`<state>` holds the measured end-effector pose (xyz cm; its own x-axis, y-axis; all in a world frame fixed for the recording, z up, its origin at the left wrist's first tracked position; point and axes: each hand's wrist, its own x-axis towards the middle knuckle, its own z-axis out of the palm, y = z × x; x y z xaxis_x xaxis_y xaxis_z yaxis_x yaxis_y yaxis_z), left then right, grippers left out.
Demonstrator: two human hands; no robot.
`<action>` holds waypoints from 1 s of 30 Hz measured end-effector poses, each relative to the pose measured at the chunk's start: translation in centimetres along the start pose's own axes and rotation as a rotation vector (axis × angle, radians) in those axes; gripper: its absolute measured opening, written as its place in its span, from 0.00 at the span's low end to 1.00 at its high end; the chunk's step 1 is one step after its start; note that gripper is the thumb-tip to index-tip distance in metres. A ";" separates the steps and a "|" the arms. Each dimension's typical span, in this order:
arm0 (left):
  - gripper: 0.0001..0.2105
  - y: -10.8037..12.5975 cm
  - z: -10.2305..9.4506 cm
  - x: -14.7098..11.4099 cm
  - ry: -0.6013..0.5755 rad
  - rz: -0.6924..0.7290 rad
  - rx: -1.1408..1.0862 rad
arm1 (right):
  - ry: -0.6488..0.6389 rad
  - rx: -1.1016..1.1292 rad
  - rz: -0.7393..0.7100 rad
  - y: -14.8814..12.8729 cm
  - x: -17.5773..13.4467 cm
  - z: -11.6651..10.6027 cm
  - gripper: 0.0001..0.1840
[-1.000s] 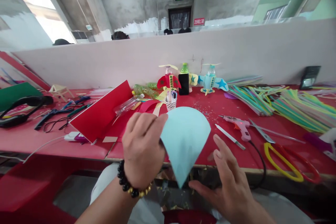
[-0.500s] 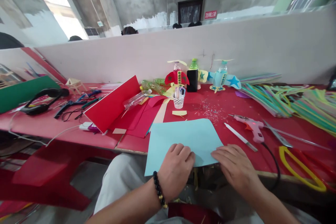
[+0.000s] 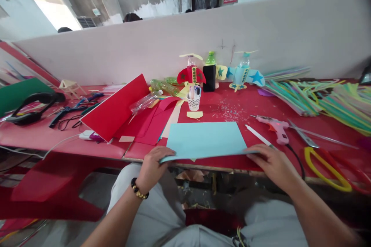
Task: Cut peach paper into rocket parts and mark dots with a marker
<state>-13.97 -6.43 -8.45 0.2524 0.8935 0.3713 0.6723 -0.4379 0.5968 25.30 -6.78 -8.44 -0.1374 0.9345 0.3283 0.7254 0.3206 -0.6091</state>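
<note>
A light blue sheet of paper (image 3: 205,139) lies over the front edge of the red table, its near edge slightly raised. My left hand (image 3: 155,162), with a beaded bracelet at the wrist, pinches the sheet's near left corner. At the near right corner, my right hand (image 3: 265,158) grips the same sheet between thumb and fingers. Right of the paper are a white pen-like stick (image 3: 259,136), a pink glue gun (image 3: 274,126) and large scissors (image 3: 327,168) with yellow and red handles.
Behind the paper stands a cup of pens (image 3: 193,102), with bottle aeroplanes (image 3: 242,73) and a black phone (image 3: 209,78) farther back. Red card sheets (image 3: 116,108) and a clear bottle (image 3: 146,102) lie left. Coloured strips (image 3: 295,98) fill the right. A partition (image 3: 139,50) closes the back.
My left hand has moved left to the sheet's corner, and my right hand stays at the right corner. The paper has turned squarer to the table, and the view has tilted down.
</note>
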 end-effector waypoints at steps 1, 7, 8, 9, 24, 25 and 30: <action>0.07 -0.1 0.1 0.2 0.029 -0.059 -0.004 | 0.032 -0.042 0.067 -0.2 0.2 0.1 0.09; 0.13 -0.1 0.8 1.3 0.114 -0.219 0.223 | 0.117 -0.237 0.155 -0.5 1.0 1.0 0.19; 0.13 -0.1 0.9 1.5 0.107 -0.218 0.252 | 0.130 -0.270 0.140 -0.4 1.1 1.2 0.18; 0.12 -0.1 1.0 1.8 0.093 -0.221 0.275 | 0.141 -0.302 0.128 -0.3 1.2 1.4 0.17; 0.08 0.3 1.8 3.4 -0.048 -0.165 0.571 | 0.167 -0.512 0.058 0.1 1.1 2.3 0.10; 0.08 0.2 1.8 3.4 -0.046 -0.158 0.573 | 0.160 -0.530 0.061 0.1 1.1 2.4 0.10; 0.07 0.0 1.9 3.2 -0.032 -0.139 0.524 | 0.104 -0.603 0.085 0.2 1.2 2.6 0.09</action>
<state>-11.80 -3.39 -8.61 0.1520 0.9456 0.2875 0.9556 -0.2149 0.2015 23.52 -5.17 -10.06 -0.0177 0.9232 0.3839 0.9886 0.0735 -0.1311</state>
